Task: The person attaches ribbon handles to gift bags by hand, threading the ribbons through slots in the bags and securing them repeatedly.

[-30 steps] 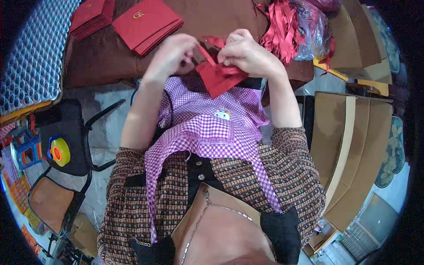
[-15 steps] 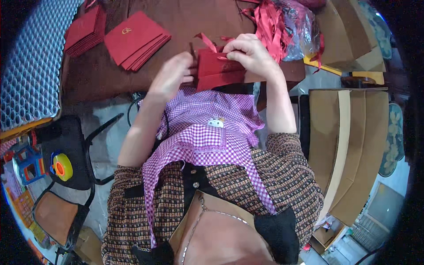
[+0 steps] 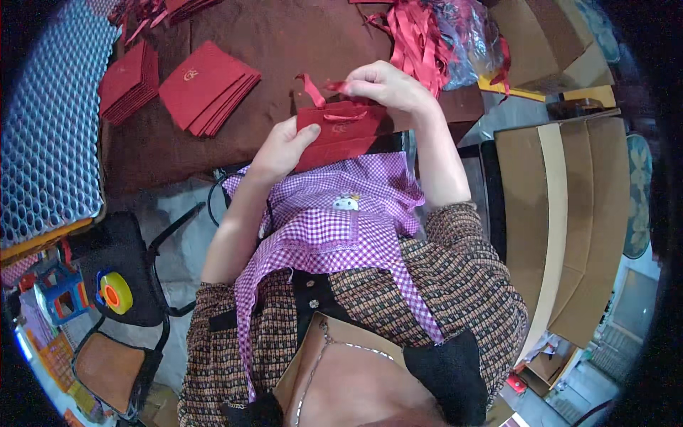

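Observation:
A red paper gift bag with a small gold emblem lies at the table's front edge, just beyond my checked apron. My left hand grips its left side, the thumb on the front face. Above the bag's upper edge my right hand pinches a red ribbon. Another ribbon end stands up from the bag's top left. A ribbon loop lies across the front near the top edge.
Two stacks of flat red bags, a fanned one and a tighter one, lie at the left of the brown-covered table. Loose red ribbons and clear plastic sit at the back right. Cardboard boxes stand to the right.
My left hand has come down onto the bag's left side and now grips it. My right hand has moved slightly left, pulling a ribbon above the bag's top edge.

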Demonstrator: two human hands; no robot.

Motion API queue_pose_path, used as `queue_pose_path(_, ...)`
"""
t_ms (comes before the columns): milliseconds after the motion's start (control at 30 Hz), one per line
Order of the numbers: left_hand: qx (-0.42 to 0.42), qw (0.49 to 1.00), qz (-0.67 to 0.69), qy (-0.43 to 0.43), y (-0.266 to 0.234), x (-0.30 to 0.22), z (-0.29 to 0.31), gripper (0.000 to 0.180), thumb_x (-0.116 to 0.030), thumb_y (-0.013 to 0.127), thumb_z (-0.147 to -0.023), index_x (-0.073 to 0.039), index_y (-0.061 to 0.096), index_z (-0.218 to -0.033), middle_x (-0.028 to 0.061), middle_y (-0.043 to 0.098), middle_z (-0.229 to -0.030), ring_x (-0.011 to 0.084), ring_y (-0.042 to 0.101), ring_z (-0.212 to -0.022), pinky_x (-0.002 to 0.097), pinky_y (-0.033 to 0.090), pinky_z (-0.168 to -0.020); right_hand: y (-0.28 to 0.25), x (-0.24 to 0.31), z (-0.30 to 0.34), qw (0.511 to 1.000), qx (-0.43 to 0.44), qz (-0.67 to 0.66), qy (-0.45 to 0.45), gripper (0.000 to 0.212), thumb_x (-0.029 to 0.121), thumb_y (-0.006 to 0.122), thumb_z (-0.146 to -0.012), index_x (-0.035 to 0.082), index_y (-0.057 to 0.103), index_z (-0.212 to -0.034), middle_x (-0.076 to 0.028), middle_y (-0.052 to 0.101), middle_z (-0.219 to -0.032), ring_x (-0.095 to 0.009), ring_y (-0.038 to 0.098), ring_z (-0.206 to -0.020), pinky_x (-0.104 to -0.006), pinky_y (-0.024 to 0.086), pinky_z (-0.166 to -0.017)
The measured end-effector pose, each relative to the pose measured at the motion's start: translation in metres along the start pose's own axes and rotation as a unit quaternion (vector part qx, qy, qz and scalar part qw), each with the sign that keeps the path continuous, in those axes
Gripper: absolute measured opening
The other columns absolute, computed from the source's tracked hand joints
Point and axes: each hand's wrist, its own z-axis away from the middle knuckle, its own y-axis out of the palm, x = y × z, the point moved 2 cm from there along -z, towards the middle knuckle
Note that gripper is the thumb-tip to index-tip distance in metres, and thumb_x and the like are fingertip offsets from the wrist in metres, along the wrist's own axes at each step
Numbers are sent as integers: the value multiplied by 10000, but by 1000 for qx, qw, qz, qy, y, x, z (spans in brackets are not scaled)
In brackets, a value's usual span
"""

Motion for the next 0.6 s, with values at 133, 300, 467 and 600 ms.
queue_pose_path(133, 31, 996, 81, 12, -10, 11, 1, 318, -146, 487, -952, 14, 524, -1224, 71, 610, -1120, 142, 576, -992, 306, 453, -897, 0, 12, 7, 965, -181, -185, 29, 262, 258, 625, -849, 9, 679, -788, 13, 602, -670, -62, 522, -672, -256, 425, -616)
queue_pose_path(300, 62, 985, 159, 2, -9, 3, 6, 335, -148, 498, -945, 30, 500, -1229, 103, 595, -1161, 175, 576, -1030, 326, 441, -928, -5, -29, -1, 987, -154, -47, 24, 245, 259, 618, -853, 24, 662, -799, -6, 623, -689, -87, 543, -651, -259, 424, -579)
queue_pose_path(467, 32, 997, 75, -3, -2, 6, 6, 298, -118, 469, -954, 6, 534, -1216, 70, 618, -1102, 134, 588, -966, 291, 469, -872, -6, 7, 1, 906, -300, 299, -25, 267, 279, 567, -863, 43, 683, -911, -173, 655, -843, -296, 639, -806, -376, 487, -698)
queue_pose_path(600, 30, 999, 14, -26, 8, -1, 3, 290, -149, 487, -948, 2, 532, -1191, 55, 612, -1100, 129, 571, -978, 293, 455, -877, 27, 37, 1, 978, -82, 129, -144, 265, 259, 605, -840, 11, 684, -885, -134, 674, -761, -194, 642, -700, -315, 491, -655)
